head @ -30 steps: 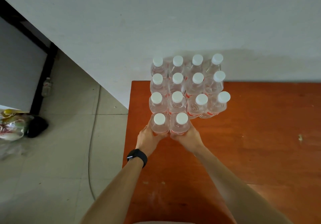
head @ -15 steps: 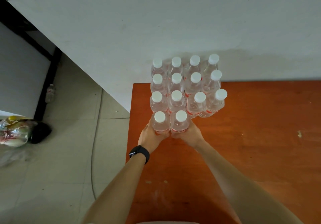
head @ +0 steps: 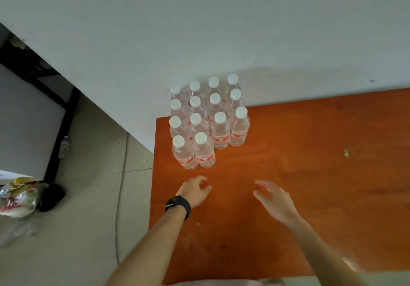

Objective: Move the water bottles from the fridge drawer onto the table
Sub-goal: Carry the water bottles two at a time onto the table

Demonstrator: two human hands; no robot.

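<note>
Water bottles (head: 220,130): fourteen, clear, white caps, red labels, upright, packed tight at table (head: 310,174) far-left corner. Left hand (head: 195,189) loosely curled, right hand (head: 274,199) spread; both empty, above table.

Orange table (head: 310,197) w/ upright bottles (head: 206,130).

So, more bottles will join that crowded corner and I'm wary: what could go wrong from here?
The clear plastic water bottles with white caps stand tightly packed beside the left edge of the orange wooden table; a nudge could send the front-left bottle to the floor. Pushing new ones against the pack may topple neighbours, and the left hand and right hand, both empty, steady nothing.
</note>
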